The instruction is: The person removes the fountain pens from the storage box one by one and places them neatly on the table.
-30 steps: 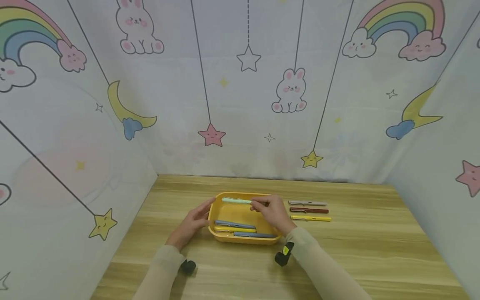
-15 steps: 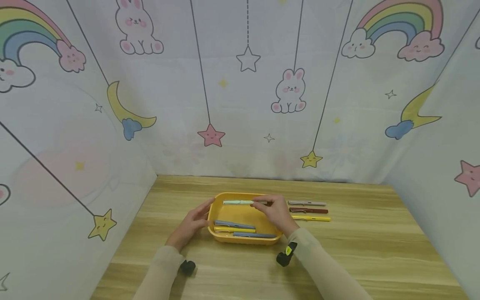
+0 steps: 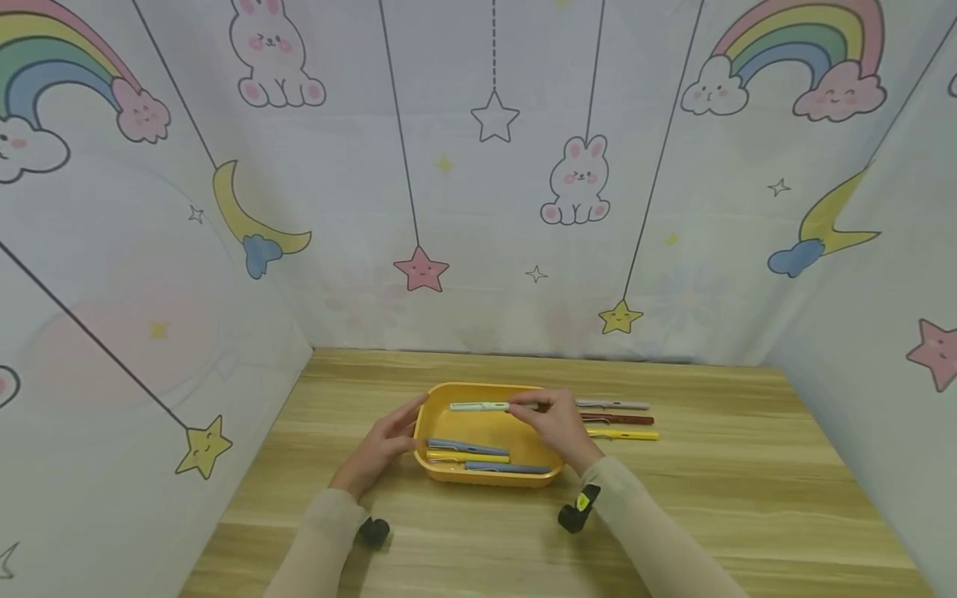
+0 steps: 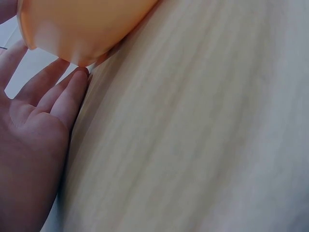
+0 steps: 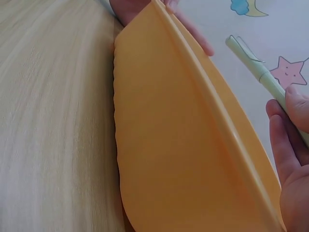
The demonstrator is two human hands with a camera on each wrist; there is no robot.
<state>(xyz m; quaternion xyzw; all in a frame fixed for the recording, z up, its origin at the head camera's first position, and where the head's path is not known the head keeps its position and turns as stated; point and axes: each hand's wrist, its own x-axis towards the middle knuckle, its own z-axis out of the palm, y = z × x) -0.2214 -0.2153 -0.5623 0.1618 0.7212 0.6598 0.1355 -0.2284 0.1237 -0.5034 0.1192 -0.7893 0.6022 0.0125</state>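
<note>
Head view, tray: yellow-orange tray [image 3: 482, 428] on the wooden table [image 3: 748, 490]; along its near side lie an upper blue-grey pen [image 3: 467, 448], a yellow pen [image 3: 469, 458] and a lower blue-grey pen [image 3: 508, 468].
Head view, row at right: outside the tray, a grey pen [image 3: 615, 405], a dark red pen [image 3: 619, 419] and a second yellow pen [image 3: 624, 434] lie side by side.
Head view, right hand: the right hand [image 3: 556, 424] pinches the mint pen [image 3: 478, 407] between thumb and fingertips, over the tray's far part.
Head view, left hand: the left hand [image 3: 383, 448] has its fingers spread and fairly straight, touching the tray's left end; no pen in it.
Head view, count: three in, three out, one held; seemingly about midway, though whether pens are entering or leaving cannot be told.
Left wrist, fingers: extended beside the tray's outer wall; pens out of sight.
Right wrist, mint pen: raised above the rim, clip end outward, not yet set down.
</note>
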